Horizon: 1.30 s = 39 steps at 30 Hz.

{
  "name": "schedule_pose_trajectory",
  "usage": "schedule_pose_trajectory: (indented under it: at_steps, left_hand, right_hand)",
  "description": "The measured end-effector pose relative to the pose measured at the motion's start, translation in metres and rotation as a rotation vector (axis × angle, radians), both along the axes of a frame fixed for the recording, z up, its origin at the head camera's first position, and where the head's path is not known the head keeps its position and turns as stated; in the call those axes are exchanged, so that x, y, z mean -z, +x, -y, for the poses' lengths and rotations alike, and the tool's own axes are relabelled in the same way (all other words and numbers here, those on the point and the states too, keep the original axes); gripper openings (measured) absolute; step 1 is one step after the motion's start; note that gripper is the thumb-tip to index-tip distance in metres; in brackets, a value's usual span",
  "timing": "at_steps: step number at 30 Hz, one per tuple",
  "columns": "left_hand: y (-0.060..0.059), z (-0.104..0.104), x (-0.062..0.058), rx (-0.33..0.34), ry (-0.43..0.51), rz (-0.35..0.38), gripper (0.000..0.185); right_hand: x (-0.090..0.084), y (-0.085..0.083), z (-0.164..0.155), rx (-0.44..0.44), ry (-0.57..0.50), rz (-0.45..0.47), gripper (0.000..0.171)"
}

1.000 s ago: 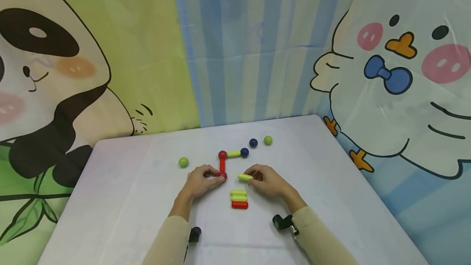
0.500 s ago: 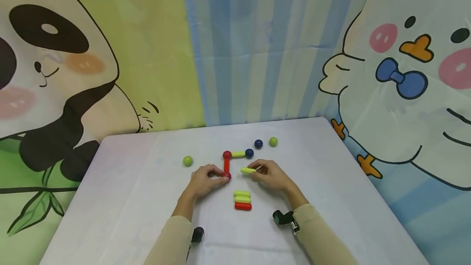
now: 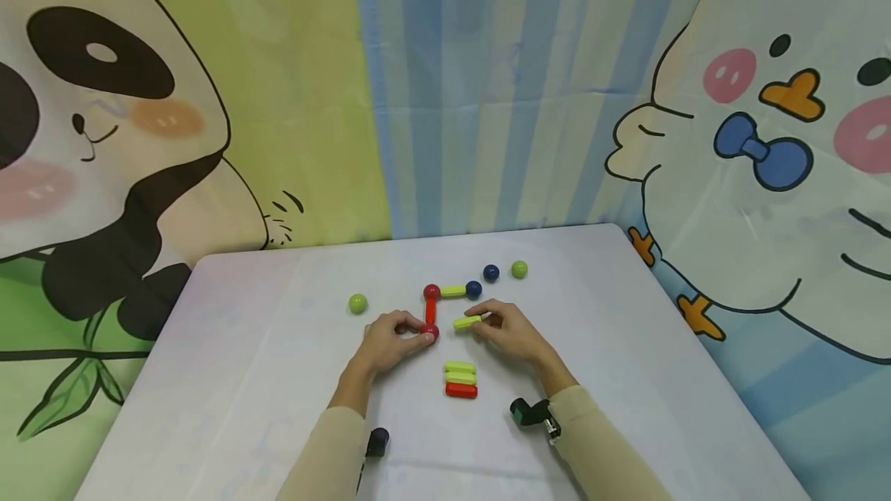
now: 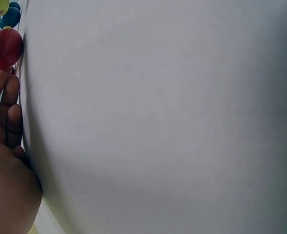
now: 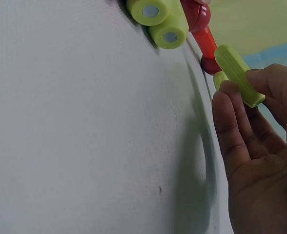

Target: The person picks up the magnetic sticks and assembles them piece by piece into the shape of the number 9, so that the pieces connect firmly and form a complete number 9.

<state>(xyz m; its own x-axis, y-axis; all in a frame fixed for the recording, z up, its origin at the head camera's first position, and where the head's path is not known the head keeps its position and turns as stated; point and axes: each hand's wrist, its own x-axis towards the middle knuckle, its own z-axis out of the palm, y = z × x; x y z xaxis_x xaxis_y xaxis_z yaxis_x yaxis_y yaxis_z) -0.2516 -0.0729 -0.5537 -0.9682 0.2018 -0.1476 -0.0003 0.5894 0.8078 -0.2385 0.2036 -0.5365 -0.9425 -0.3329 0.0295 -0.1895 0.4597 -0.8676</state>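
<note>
In the head view my left hand (image 3: pixel 390 342) pinches the near red ball (image 3: pixel 431 332) between thumb and fingers. A red magnetic rod (image 3: pixel 431 311) joins that ball to a far red ball (image 3: pixel 431 291). From there a yellow-green rod (image 3: pixel 453 291) runs right to a dark blue ball (image 3: pixel 473 289). My right hand (image 3: pixel 511 329) pinches another yellow-green magnetic rod (image 3: pixel 465 323) by its right end. Its free end points left at the near red ball, with a gap between. The right wrist view shows this ribbed rod (image 5: pixel 235 72) tilted between thumb and fingertips.
Two yellow-green rods (image 3: pixel 460 367) and a red rod (image 3: pixel 462 390) lie side by side between my forearms. A green ball (image 3: pixel 358 303) sits at the left; a blue ball (image 3: pixel 491 273) and another green ball (image 3: pixel 519 269) sit at the back right of the white table (image 3: pixel 278 377).
My right hand has moved the yellow-green rod slightly away from me and a little closer to the near red ball. My left hand keeps its pinch there. The head view has shifted slightly.
</note>
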Motion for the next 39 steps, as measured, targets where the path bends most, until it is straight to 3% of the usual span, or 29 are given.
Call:
schedule_pose_trajectory:
  at_steps: [15,30,39]
  left_hand:
    - [0.0,-0.003,-0.006,0.001,-0.011,0.006,0.029]
    - [0.001,0.002,-0.002,-0.021,-0.025,0.003,0.029]
    - [0.001,0.0,-0.001,0.003,-0.021,-0.053,0.028]
  right_hand:
    - [0.001,0.005,0.012,0.005,-0.096,0.05,0.029]
    - [0.018,0.004,0.023,0.04,-0.025,0.031,0.022]
    - [0.018,0.002,0.021,0.049,0.008,0.029,0.022]
